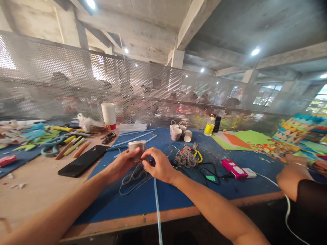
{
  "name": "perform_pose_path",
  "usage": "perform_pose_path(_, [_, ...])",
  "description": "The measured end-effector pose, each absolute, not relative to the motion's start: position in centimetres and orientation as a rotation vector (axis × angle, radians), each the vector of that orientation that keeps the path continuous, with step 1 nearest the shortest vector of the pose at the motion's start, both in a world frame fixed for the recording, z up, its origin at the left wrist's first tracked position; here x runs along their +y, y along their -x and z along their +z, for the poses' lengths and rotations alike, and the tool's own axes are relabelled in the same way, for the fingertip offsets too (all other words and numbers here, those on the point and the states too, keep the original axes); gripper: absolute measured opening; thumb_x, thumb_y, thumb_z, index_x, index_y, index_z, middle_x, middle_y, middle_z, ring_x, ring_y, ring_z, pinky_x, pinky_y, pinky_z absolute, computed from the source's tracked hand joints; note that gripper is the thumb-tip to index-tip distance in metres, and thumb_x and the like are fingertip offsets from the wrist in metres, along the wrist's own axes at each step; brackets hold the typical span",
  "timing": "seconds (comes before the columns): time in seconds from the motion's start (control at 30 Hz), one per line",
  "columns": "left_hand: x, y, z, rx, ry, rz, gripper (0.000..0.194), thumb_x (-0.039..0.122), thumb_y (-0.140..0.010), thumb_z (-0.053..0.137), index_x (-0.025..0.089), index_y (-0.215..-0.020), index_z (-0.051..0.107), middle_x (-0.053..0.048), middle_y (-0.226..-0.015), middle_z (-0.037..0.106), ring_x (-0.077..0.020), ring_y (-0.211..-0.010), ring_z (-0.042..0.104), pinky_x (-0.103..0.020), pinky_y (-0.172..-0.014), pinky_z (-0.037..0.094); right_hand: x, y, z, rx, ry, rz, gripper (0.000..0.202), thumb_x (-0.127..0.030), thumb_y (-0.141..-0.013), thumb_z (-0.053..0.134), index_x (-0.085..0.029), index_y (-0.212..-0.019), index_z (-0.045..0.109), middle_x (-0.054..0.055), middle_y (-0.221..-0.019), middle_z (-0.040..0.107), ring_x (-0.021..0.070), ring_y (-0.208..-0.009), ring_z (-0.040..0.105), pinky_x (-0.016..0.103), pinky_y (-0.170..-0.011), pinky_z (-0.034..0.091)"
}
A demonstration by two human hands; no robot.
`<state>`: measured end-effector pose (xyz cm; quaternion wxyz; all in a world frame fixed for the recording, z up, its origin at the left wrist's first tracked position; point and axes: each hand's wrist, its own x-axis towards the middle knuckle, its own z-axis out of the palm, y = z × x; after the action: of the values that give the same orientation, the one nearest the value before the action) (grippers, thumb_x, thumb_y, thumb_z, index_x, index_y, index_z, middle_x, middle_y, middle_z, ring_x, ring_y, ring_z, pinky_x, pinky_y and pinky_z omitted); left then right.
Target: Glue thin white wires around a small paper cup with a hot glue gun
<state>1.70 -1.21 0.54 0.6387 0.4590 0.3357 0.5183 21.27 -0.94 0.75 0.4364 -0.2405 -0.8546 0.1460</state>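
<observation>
My left hand (127, 158) is closed around a small paper cup (137, 145) with a white rim, its side wrapped in grey-brown cord. At the cup's right side is my right hand (159, 165), thumb and forefinger curled close together; what lies between them is too small to make out. Loose grey cord (127, 185) trails in loops on the blue mat below the cup. Right of my hands sits a tangled heap of the same cord (187, 157), beside yellow-and-red-handled pliers (198, 156). Farther back stand several small cord-wrapped cups (176, 132), some with handles.
On the left lie a black phone (83, 160), teal scissors (53, 145) and a stack of white cups (108, 114). To the right are a glue bottle (209, 125), a pink power strip (233, 168), coloured paper (245, 139) and another person's arm (293, 177). Perforated metal screening (143, 92) runs behind.
</observation>
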Motion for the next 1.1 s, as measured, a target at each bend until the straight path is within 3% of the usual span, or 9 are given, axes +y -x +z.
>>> perform_pose_path(0.17, [-1.5,-1.5,0.7,0.739,-1.037,1.154,0.024,0.037,-0.086,0.074,0.016,-0.097,0.076,-0.01,-0.097,0.078,-0.0235,-0.091,0.072,-0.034,-0.086,0.058,-1.2,-21.3,0.7,-2.321,0.506,0.118,0.021,-0.022,-0.094,0.055,-0.023,-0.113,0.064,0.009,-0.123,0.067,0.0221,-0.118,0.061,0.039,-0.103,0.047])
perform_pose_path(0.33, [-1.5,-1.5,0.8,0.791,-1.032,1.137,0.024,0.031,-0.08,0.08,0.013,-0.095,0.073,-0.011,-0.091,0.078,-0.0232,-0.082,0.074,-0.033,-0.078,0.059,-1.4,-21.3,0.7,-2.404,0.44,0.151,0.027,-0.02,-0.094,0.054,-0.024,-0.118,0.065,0.007,-0.129,0.066,0.0199,-0.12,0.062,0.035,-0.104,0.049])
perform_pose_path(0.43, [-1.4,-1.4,0.8,0.85,-0.997,1.175,0.023,0.025,-0.076,0.081,0.013,-0.095,0.073,-0.009,-0.088,0.077,-0.0216,-0.078,0.074,-0.031,-0.076,0.059,-1.8,-21.3,0.5,-2.443,0.406,0.246,0.029,-0.022,-0.095,0.053,-0.026,-0.121,0.064,0.005,-0.122,0.071,0.0181,-0.113,0.066,0.032,-0.101,0.051])
perform_pose_path(0.6, [-1.3,-1.1,1.0,0.843,-0.965,1.234,0.022,0.019,-0.08,0.075,0.013,-0.101,0.075,-0.011,-0.097,0.079,-0.0217,-0.087,0.074,-0.029,-0.084,0.058,-1.9,-21.4,0.2,-2.424,0.536,0.325,0.024,-0.029,-0.098,0.052,-0.028,-0.115,0.068,0.001,-0.097,0.074,0.0152,-0.085,0.07,0.025,-0.082,0.053])
perform_pose_path(0.8, [-0.9,-0.9,0.8,0.755,-0.943,1.216,0.019,0.017,-0.083,0.07,0.012,-0.1,0.076,-0.011,-0.099,0.079,-0.0215,-0.091,0.074,-0.031,-0.092,0.057,-0.3,-21.7,0.2,-2.185,0.761,0.247,0.018,-0.033,-0.098,0.054,-0.024,-0.101,0.069,0.004,-0.095,0.071,0.0157,-0.082,0.066,0.027,-0.08,0.05])
perform_pose_path(0.93, [-0.7,-0.8,0.8,0.74,-0.81,1.232,0.018,0.017,-0.086,0.065,0.015,-0.1,0.077,-0.008,-0.095,0.079,-0.0192,-0.087,0.074,-0.028,-0.088,0.059,0.0,-21.3,-0.1,-2.092,0.868,0.517,0.013,-0.037,-0.092,0.065,-0.024,-0.093,0.066,0.0,-0.087,0.071,0.0153,-0.074,0.066,0.027,-0.075,0.05])
perform_pose_path(1.1, [-1.2,-1.0,1.4,0.731,-0.758,1.275,0.022,0.017,-0.088,0.062,0.013,-0.105,0.075,-0.011,-0.1,0.078,-0.0223,-0.091,0.074,-0.032,-0.088,0.06,-0.5,-20.3,-0.2,-1.933,0.831,1.098,0.029,-0.038,-0.082,0.074,-0.023,-0.1,0.056,-0.001,-0.093,0.07,0.0135,-0.065,0.068,0.026,-0.065,0.052])
